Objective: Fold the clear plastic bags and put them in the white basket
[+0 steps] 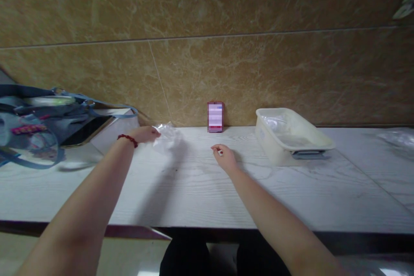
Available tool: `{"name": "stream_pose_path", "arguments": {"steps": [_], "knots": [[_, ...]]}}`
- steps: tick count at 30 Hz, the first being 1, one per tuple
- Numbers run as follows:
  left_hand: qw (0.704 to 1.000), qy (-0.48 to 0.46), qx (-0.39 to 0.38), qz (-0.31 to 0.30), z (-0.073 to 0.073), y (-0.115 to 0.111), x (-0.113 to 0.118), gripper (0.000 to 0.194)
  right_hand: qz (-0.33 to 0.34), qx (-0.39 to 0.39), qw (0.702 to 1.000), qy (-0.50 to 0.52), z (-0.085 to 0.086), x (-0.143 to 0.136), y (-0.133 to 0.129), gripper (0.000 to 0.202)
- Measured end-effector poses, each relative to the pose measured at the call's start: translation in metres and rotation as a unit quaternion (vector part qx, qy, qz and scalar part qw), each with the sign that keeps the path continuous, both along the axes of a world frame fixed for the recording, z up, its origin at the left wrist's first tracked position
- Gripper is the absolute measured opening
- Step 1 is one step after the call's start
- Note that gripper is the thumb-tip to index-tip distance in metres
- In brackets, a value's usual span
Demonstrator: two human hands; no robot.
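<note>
My left hand [149,134], with a dark red bead bracelet on its wrist, is closed at the edge of a crumpled clear plastic bag [168,137] on the white table. The fingers appear to grip the film. Over the middle of the table, my right hand [225,158] is curled, thumb and forefinger tips together in a pinch. Anything between those tips is too small to make out. Just beyond it, a phone [215,117] with a lit, blurred screen leans upright against the wall.
A cream plastic bin [273,146] with clear film inside stands on the right. More clear film [401,140] lies at the far right. On the left a blue bag [35,131] and a dark-screened phone [87,130] rest by a white box [111,136]. A tiled wall [207,69] borders the table [200,198].
</note>
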State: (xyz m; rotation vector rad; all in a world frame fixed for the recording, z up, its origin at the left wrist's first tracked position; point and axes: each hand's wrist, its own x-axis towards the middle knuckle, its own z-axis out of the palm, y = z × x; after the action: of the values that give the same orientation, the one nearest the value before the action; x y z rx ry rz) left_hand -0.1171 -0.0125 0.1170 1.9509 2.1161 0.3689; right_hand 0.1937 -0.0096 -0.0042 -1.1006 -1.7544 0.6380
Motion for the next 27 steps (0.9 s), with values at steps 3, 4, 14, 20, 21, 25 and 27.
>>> {"name": "stream_pose_path", "arguments": {"steps": [3,4,14,20,21,25,27], "knots": [[0.995,-0.088,-0.019,-0.043,0.008,-0.005,0.032,0.033,0.006,0.018,1.0,0.003,0.009,0.002,-0.004,0.017],[0.989,-0.131,-0.029,-0.065,0.012,-0.008,0.044,0.035,0.01,0.027,1.0,0.002,0.015,0.002,-0.007,0.017],[0.973,-0.11,-0.067,-0.19,0.044,-0.043,0.132,0.035,0.066,0.167,0.983,-0.047,0.093,0.002,-0.046,0.045],[0.964,-0.178,-0.048,-0.194,0.053,-0.057,0.149,0.034,0.075,0.112,0.986,-0.098,0.124,0.014,-0.047,0.016],[0.962,-0.189,-0.042,-0.191,0.053,-0.058,0.149,0.036,0.065,0.091,0.988,-0.103,0.128,0.017,-0.046,0.018],[0.96,-0.246,-0.008,-0.136,0.054,-0.06,0.149,0.029,0.051,0.015,0.991,-0.119,0.142,0.03,-0.039,0.027],[0.94,-0.323,0.002,-0.111,0.055,-0.06,0.152,0.028,0.065,-0.047,0.986,-0.145,0.147,0.037,-0.035,0.029]]}}
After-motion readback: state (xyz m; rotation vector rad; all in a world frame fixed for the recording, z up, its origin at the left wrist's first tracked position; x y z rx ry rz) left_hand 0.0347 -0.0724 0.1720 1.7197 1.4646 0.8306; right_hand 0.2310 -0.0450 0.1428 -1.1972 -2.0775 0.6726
